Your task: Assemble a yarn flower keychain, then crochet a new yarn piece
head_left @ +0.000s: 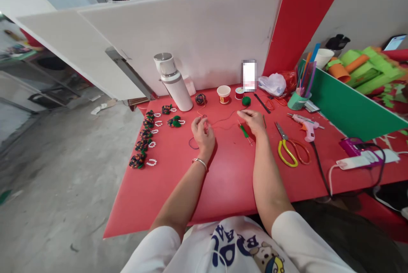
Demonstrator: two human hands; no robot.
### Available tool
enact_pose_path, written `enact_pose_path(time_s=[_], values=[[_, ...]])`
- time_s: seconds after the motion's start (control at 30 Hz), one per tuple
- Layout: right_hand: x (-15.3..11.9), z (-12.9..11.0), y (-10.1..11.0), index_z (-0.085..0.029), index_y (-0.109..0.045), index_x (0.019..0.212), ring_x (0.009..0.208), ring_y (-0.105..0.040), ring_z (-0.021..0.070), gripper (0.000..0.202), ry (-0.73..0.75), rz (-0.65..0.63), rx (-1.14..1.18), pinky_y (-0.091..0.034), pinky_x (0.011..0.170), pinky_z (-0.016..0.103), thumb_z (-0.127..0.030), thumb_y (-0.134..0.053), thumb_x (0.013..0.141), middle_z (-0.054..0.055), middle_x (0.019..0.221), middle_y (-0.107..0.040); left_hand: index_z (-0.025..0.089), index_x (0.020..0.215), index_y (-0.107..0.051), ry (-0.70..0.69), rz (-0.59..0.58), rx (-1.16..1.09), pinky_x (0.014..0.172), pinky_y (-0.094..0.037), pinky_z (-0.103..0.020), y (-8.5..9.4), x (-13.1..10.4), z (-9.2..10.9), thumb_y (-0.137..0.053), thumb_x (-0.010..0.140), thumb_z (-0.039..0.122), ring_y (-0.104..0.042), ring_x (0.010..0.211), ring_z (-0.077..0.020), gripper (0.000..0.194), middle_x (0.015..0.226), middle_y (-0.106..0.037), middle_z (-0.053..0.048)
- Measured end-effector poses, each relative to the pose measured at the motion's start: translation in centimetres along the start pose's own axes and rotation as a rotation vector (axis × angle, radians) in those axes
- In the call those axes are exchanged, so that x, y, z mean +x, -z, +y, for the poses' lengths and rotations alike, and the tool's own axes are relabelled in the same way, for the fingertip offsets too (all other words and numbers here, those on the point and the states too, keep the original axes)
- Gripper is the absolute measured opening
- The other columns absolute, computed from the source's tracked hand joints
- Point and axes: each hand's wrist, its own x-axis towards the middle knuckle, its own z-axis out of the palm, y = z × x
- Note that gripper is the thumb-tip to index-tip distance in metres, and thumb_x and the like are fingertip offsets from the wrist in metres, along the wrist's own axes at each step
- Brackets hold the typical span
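Observation:
Over the middle of the red table (223,179), my left hand (203,135) has its fingers bent together around thin yarn (223,119). The strand runs across to my right hand (252,121), whose thumb and forefinger are pinched on it. A green-handled crochet hook (244,131) lies just left of my right wrist. Behind my left hand sits a multicolored yarn ball (200,99), with a strand coming off it. A small green yarn ball (246,101) rests beyond my right hand. Several dark knitted pieces with white bead loops (145,133) line the left side.
A white thermos (177,88), paper cup (223,94) and phone (249,75) stand along the back. Yellow-and-red scissors (288,147), a pink glue gun (306,126), a green pen cup (297,100) and a power strip (366,160) are on the right.

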Motion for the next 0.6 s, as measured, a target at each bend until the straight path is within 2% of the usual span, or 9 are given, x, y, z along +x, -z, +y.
enact_pose_path(time_s=[0.1, 0.17, 0.2, 0.3, 0.43, 0.5, 0.6], values=[[-0.3, -0.2, -1.2, -0.018, -0.084, 0.082, 0.072, -0.063, 0.0175, 0.037, -0.033, -0.239, -0.07, -0.049, 0.073, 0.03, -0.054, -0.081, 0.074, 0.001, 0.071, -0.075, 0.019, 0.118, -0.072, -0.084, -0.109, -0.091, 0.083, -0.059, -0.035, -1.0, -0.5, 0.8, -0.061, 0.097, 0.031, -0.061, 0.129, -0.028, 0.026, 0.141, -0.059, -0.02], [-0.4, -0.2, -2.3, -0.019, -0.084, 0.077, 0.07, -0.062, 0.0174, 0.031, -0.04, -0.403, -0.133, -0.048, 0.071, 0.03, -0.05, -0.079, 0.075, -0.001, 0.064, -0.072, 0.019, 0.115, -0.072, -0.109, -0.219, -0.163, 0.087, -0.058, -0.036, -2.2, -0.8, 1.2, -0.061, 0.099, 0.036, -0.063, 0.127, -0.0276, 0.026, 0.134, -0.065, -0.019], [-0.5, -0.2, -2.8, -0.018, -0.083, 0.076, 0.069, -0.061, 0.0172, 0.03, -0.039, -0.44, -0.151, -0.047, 0.069, 0.029, -0.048, -0.077, 0.076, -0.002, 0.062, -0.071, 0.019, 0.113, -0.073, -0.107, -0.276, -0.191, 0.09, -0.058, -0.037, -2.8, -0.9, 1.4, -0.059, 0.101, 0.038, -0.066, 0.119, -0.0261, 0.027, 0.126, -0.069, -0.017], [-0.7, -0.3, -3.4, -0.016, -0.083, 0.075, 0.069, -0.061, 0.017, 0.033, -0.036, -0.432, -0.163, -0.046, 0.07, 0.029, -0.047, -0.073, 0.079, -0.002, 0.063, -0.07, 0.018, 0.094, -0.074, 0.011, -0.389, -0.206, 0.084, -0.054, -0.033, -4.0, -0.9, 1.7, -0.053, 0.104, 0.044, -0.068, 0.088, -0.0204, 0.035, 0.091, -0.074, -0.009], [-1.0, -0.9, -2.3, -0.018, -0.083, 0.087, 0.072, -0.061, 0.0153, 0.041, -0.048, -0.32, -0.019, -0.048, 0.072, 0.028, -0.056, -0.081, 0.072, -0.001, 0.072, -0.073, 0.017, 0.076, -0.071, 0.215, -0.382, -0.232, 0.065, -0.044, -0.026, -3.7, -0.5, 1.8, -0.06, 0.1, 0.047, -0.055, 0.065, -0.0146, 0.04, 0.066, -0.062, 0.0], [-1.2, -1.3, -1.6, -0.02, -0.08, 0.085, 0.063, -0.053, 0.0122, 0.044, -0.044, -0.247, 0.087, -0.044, 0.064, 0.026, -0.06, -0.085, 0.068, -0.004, 0.066, -0.065, 0.017, 0.072, -0.069, 0.268, -0.341, -0.262, 0.06, -0.039, -0.025, -3.3, -0.3, 1.9, -0.068, 0.094, 0.043, -0.049, 0.061, -0.0129, 0.034, 0.061, -0.056, 0.002], [-1.3, -1.5, -0.9, -0.022, -0.069, 0.067, 0.051, -0.033, 0.0091, 0.05, -0.056, -0.219, 0.153, -0.031, 0.054, 0.026, -0.07, -0.077, 0.074, -0.007, 0.053, -0.045, 0.018, 0.066, -0.064, 0.346, -0.266, -0.273, 0.058, -0.036, -0.024, -2.8, 0.3, 2.2, -0.073, 0.089, 0.037, -0.044, 0.06, -0.0123, 0.031, 0.058, -0.051, 0.003]])
